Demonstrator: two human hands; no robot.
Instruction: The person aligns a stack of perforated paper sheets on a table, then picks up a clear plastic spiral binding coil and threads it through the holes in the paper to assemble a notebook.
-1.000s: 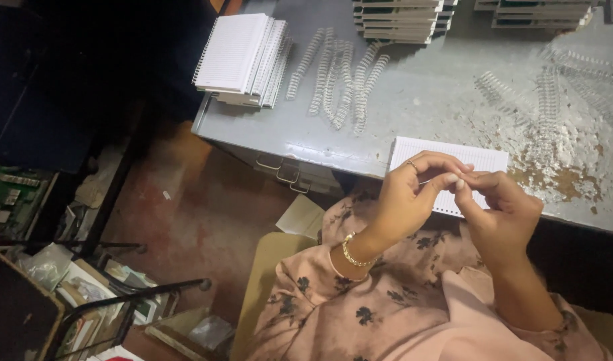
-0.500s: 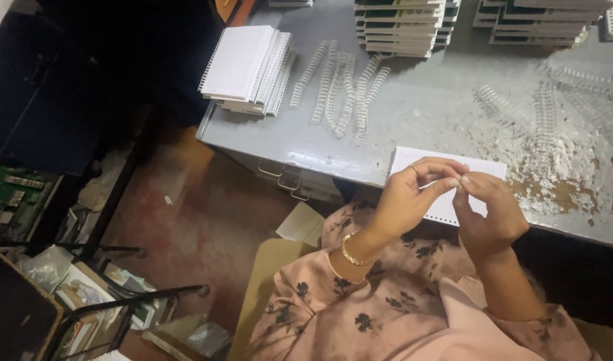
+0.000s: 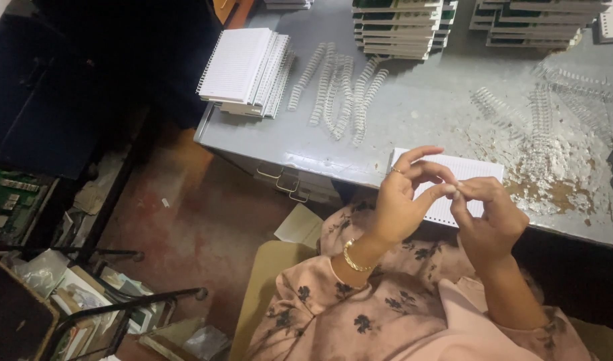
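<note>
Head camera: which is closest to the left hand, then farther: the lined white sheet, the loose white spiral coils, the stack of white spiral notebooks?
From the left hand:
1. Lined white sheet, just behind it at the table edge.
2. Loose white spiral coils, mid-table.
3. Stack of white spiral notebooks, far left corner.

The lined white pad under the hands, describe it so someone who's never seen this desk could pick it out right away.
Start at the grey metal table and follow its near edge to where the left hand and right hand meet. The loose white pad lies flat just behind them. Unlike the bound notebook stack at the far left corner, it lies singly, with no wire coil visible.
</note>
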